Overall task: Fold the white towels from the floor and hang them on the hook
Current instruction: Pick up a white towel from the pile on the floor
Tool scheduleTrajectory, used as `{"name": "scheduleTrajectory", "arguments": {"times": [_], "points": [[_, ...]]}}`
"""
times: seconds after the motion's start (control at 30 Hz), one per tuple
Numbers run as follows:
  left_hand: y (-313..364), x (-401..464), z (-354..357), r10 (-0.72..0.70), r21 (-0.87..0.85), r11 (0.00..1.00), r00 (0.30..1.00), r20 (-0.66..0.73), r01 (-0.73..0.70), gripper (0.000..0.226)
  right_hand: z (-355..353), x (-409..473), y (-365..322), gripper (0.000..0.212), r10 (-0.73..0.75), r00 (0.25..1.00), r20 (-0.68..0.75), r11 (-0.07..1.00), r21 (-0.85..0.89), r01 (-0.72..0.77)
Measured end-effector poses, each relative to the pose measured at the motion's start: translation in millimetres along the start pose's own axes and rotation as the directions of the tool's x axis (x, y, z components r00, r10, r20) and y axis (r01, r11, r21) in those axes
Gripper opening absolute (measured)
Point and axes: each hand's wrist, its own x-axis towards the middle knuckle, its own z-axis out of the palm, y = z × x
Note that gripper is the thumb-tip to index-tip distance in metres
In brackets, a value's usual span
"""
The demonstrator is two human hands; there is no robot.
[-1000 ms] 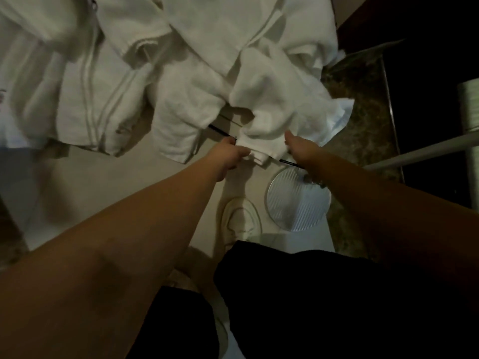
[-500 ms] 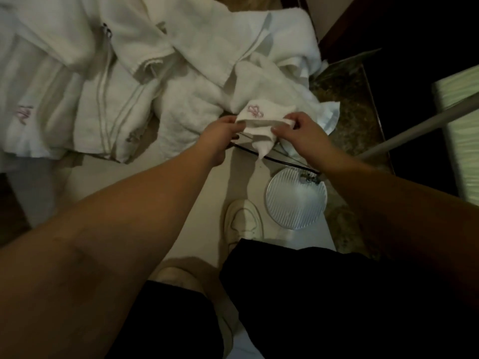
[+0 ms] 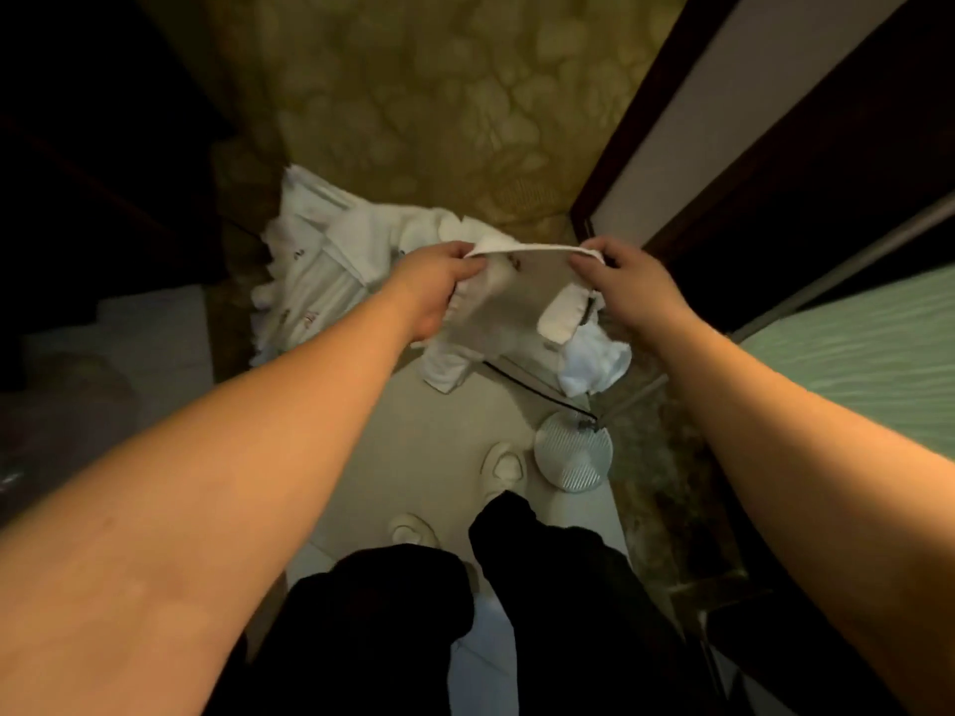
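Your left hand (image 3: 439, 281) and right hand (image 3: 620, 281) each pinch a top corner of the white towel (image 3: 511, 307), fingers curled on its edge; below your fingers, the towel pile (image 3: 320, 281) lies on the floor (image 3: 449, 421).

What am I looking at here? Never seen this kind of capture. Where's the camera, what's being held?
There is no robot: a person wears one wide-angle camera on the head, looking forward and down, so both bare arms reach into view from the bottom corners. The left hand and the right hand each pinch a top corner of a small white towel, stretching its upper edge between them so the rest hangs down. Behind it, a pile of white towels lies crumpled on the floor. Also down there: a round ribbed metal disc, and the person's light shoes below dark trousers. No hook is visible in this picture.
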Motion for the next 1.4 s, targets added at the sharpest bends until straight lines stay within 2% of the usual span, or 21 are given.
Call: {"name": "scheduleTrajectory", "arguments": {"times": [0.2,0.37,0.4,0.47,0.53,0.57,0.67,0.73,0.77,0.9,1.03,1.17,1.27,1.4], "points": [[103.9,-143.4,-24.3,0.056,0.099,0.994,0.994,-0.095,-0.046,0.018,-39.4,-86.4,-140.7,0.016,-0.077,0.995,0.064,0.997,0.020,0.076],[140.7,-260.8,-47.7,0.119,0.164,0.981,0.990,-0.077,-0.105,0.010,-55.6,-152.1,-216.0,0.020,-0.177,0.973,0.150,0.984,0.045,0.172],[143.4,-285.3,-52.4,0.137,0.193,0.974,0.987,-0.080,-0.119,0.013,-58.3,-164.7,-228.8,0.020,-0.204,0.963,0.175,0.979,0.044,0.199],[144.2,-340.9,-57.0,0.160,0.248,0.961,0.979,-0.129,-0.125,0.031,-60.3,-193.2,-248.1,0.019,-0.224,0.934,0.278,0.975,0.074,0.212],[138.6,-379.4,-57.1,0.177,0.278,0.952,0.971,-0.158,-0.128,0.047,-62.2,-210.1,-258.1,0.030,-0.225,0.900,0.373,0.974,0.076,0.212],[131.5,-404.1,-56.1,0.196,0.255,0.956,0.962,-0.189,-0.145,0.047,-61.7,-224.2,-263.0,0.032,-0.235,0.876,0.421,0.971,0.065,0.230],[106.3,-469.4,-45.4,0.250,0.143,0.965,0.927,-0.278,-0.218,0.028,-58.9,-262.6,-272.9,0.038,-0.264,0.787,0.558,0.949,0.005,0.315],[84.5,-510.1,-34.2,0.279,0.159,0.959,0.893,-0.353,-0.236,0.024,-51.5,-287.1,-271.5,0.050,-0.288,0.734,0.615,0.924,-0.023,0.382],[73.3,-530.6,-27.8,0.291,0.179,0.955,0.875,-0.387,-0.238,0.025,-46.5,-301.0,-269.5,0.049,-0.300,0.709,0.638,0.898,-0.061,0.435],[32.0,-619.4,-1.2,0.327,0.218,0.944,0.799,-0.505,-0.248,0.025,-30.4,-368.0,-269.7,0.031,-0.365,0.567,0.738,0.633,-0.249,0.733],[8.5,-711.3,17.6,0.332,0.231,0.943,0.726,-0.603,-0.240,0.024,-16.5,-433.1,-277.0,0.016,-0.400,0.395,0.827,0.462,-0.190,0.866],[-11.9,-808.0,34.6,0.321,0.241,0.947,0.614,-0.721,-0.212,0.034,-2.8,-497.2,-286.8,0.023,-0.508,0.311,0.803,0.334,-0.149,0.931],[-26.4,-882.9,46.1,0.324,0.308,0.943,0.545,-0.773,-0.124,0.028,6.7,-551.1,-304.6,0.023,-0.610,0.285,0.740,0.348,-0.074,0.935],[-57.7,-977.8,50.6,0.301,0.422,0.900,0.548,-0.781,0.108,0.013,24.6,-634.9,-327.7,0.023,-0.740,0.228,0.633,0.340,0.059,0.939]]}}
